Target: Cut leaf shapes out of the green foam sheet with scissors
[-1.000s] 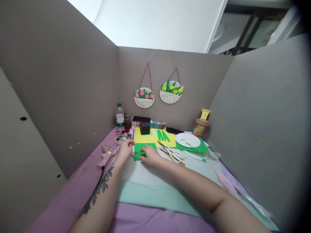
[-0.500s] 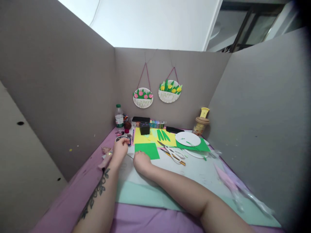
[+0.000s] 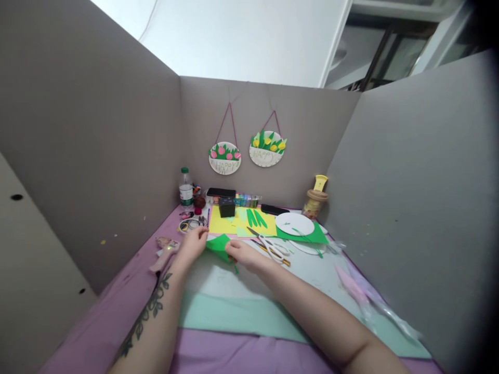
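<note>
A green sheet of paper (image 3: 218, 246) is raised off the table and bent between my two hands. My right hand (image 3: 245, 254) pinches its right side, fingers closed. At the left edge, my left hand (image 3: 192, 244) has its fingers closed on the same sheet, though the fingertips are partly hidden. White-handled scissors (image 3: 273, 250) and a pencil (image 3: 286, 263) lie just right of my right hand. Beyond the sheet, green paper leaves (image 3: 256, 218) rest on a yellow sheet (image 3: 220, 224).
A pink glue gun (image 3: 161, 259) and a round dish of small tools (image 3: 191, 224) are at the left. White paper plates (image 3: 288, 223) and plastic wrappers (image 3: 356, 285) are at the right. A bottle (image 3: 186, 192), a black box (image 3: 226, 207) and a lidded jar (image 3: 314, 202) stand behind.
The green sheet, flat on the table before, has been picked up and bent. My right hand has moved slightly right and up onto it. The camera view has shifted a little.
</note>
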Available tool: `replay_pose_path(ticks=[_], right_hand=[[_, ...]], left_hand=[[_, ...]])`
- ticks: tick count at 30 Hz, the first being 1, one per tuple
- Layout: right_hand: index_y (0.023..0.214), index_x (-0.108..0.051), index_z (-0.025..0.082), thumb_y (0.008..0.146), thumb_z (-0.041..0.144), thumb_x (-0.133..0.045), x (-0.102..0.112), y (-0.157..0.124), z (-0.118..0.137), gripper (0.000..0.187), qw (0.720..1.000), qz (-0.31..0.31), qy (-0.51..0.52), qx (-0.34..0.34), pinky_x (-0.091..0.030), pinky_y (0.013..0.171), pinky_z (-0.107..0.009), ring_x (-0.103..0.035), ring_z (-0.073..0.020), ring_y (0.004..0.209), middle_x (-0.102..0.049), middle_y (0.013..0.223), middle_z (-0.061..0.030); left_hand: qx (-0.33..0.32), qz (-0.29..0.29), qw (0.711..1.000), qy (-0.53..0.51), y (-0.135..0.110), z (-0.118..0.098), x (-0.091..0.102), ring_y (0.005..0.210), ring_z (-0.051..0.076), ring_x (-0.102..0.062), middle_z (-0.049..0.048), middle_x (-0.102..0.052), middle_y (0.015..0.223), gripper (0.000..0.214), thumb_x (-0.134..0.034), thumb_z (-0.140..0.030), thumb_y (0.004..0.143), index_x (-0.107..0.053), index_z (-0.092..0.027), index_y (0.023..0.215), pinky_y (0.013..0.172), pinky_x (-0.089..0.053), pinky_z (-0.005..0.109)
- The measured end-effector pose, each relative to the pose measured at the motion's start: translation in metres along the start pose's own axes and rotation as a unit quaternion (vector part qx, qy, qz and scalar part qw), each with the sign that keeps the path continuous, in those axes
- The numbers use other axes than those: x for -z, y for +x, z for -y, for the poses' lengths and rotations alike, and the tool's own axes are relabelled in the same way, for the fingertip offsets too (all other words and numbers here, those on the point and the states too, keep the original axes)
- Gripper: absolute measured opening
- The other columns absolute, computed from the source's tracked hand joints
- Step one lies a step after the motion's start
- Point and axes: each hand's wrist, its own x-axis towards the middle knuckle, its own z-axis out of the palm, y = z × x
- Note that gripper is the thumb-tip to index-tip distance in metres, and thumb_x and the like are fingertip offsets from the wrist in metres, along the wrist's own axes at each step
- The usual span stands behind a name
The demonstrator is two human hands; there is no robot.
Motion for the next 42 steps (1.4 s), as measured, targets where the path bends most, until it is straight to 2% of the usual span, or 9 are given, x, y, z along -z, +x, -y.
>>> replay_pose_path(ticks=[6,14,17,21,23,27,32,37,42], right_hand=[[0.065,-0.045,0.020,0.080,0.033,-0.047,0.011,-0.013,-0.020,0.019,0.994,-0.064,0.084,-0.022,-0.034,0.048,-0.020,-0.043,-0.0105,0.052,-0.048,0.059,0.0029],[0.071,-0.050,0.019,0.078,0.045,-0.048,0.048,-0.025,-0.022,0.027,0.971,-0.068,0.228,-0.004,-0.039,0.052,-0.023,-0.045,-0.0113,0.053,-0.049,0.060,0.0015],[0.071,-0.051,0.020,0.080,0.039,-0.047,0.109,-0.044,-0.033,0.021,0.965,-0.261,0.036,0.009,-0.038,0.055,-0.025,-0.047,-0.0138,0.056,-0.051,0.059,0.0006],[0.079,-0.060,0.017,0.077,0.022,-0.049,0.163,-0.063,-0.067,0.013,0.864,-0.414,-0.266,-0.101,-0.042,0.073,-0.033,-0.056,-0.0235,0.080,-0.063,0.079,-0.0108],[0.095,-0.063,0.014,0.073,0.018,-0.053,0.156,-0.064,-0.079,0.024,0.842,-0.436,-0.306,-0.082,-0.041,0.084,-0.037,-0.055,-0.0280,0.098,-0.063,0.100,-0.0171],[0.125,-0.048,0.019,0.077,0.027,-0.056,0.094,-0.053,-0.076,0.050,0.913,-0.299,-0.240,0.136,-0.043,0.090,-0.039,-0.052,-0.0250,0.110,-0.051,0.127,-0.0134],[0.087,-0.061,0.022,0.081,0.017,-0.053,0.039,-0.046,-0.059,0.011,0.903,-0.273,-0.240,0.230,-0.038,0.095,-0.041,-0.050,-0.0239,0.109,-0.061,0.109,-0.0083],[0.080,-0.058,0.021,0.083,0.016,-0.047,0.042,-0.047,-0.062,0.012,0.909,-0.256,-0.221,0.246,-0.041,0.087,-0.037,-0.054,-0.0219,0.095,-0.064,0.094,-0.0069],[0.075,-0.053,0.020,0.078,0.026,-0.048,0.077,-0.033,-0.077,0.009,0.923,-0.366,-0.053,0.102,-0.041,0.066,-0.027,-0.053,-0.0167,0.070,-0.060,0.075,-0.0025]], left_hand=[[-0.026,0.157,0.981,-0.108,-0.021,-0.025,-0.008,0.089,0.026,-0.063,0.0056,-0.072,0.087,0.029,-0.078,-0.020,0.047,-0.073,-0.023,0.075,0.080,-0.046,0.029],[-0.085,0.107,0.990,-0.038,-0.015,-0.024,-0.009,0.081,0.026,-0.058,0.0058,-0.067,0.068,0.008,-0.074,-0.019,0.054,-0.068,-0.025,0.056,0.083,-0.043,0.034],[-0.119,0.051,0.991,-0.035,-0.012,-0.025,-0.006,0.085,0.026,-0.058,0.0063,-0.068,0.077,0.003,-0.067,-0.024,0.063,-0.070,-0.025,0.065,0.088,-0.042,0.036],[-0.140,0.006,0.990,-0.017,-0.014,-0.027,-0.009,0.088,0.025,-0.059,0.0065,-0.069,0.085,0.009,-0.061,-0.024,0.069,-0.069,-0.023,0.073,0.088,-0.042,0.035],[-0.152,0.004,0.988,-0.005,-0.017,-0.029,-0.012,0.086,0.024,-0.060,0.0063,-0.069,0.084,0.009,-0.060,-0.023,0.071,-0.069,-0.023,0.074,0.086,-0.044,0.034],[-0.191,0.029,0.981,-0.028,-0.025,-0.037,-0.015,0.085,0.022,-0.061,0.0070,-0.069,0.085,0.009,-0.059,-0.022,0.074,-0.068,-0.023,0.077,0.084,-0.045,0.032],[-0.215,0.105,0.971,-0.027,-0.027,-0.041,-0.015,0.090,0.022,-0.061,0.0078,-0.068,0.090,0.010,-0.059,-0.021,0.076,-0.069,-0.023,0.073,0.087,-0.045,0.033],[-0.214,0.072,0.973,0.050,-0.022,-0.030,-0.017,0.105,0.024,-0.057,0.0090,-0.063,0.109,0.013,-0.056,-0.022,0.079,-0.069,-0.023,0.077,0.095,-0.042,0.037],[-0.218,0.035,0.970,0.106,-0.016,-0.019,-0.017,0.105,0.024,-0.058,0.0093,-0.063,0.110,0.018,-0.050,-0.025,0.083,-0.068,-0.022,0.084,0.096,-0.042,0.038]])
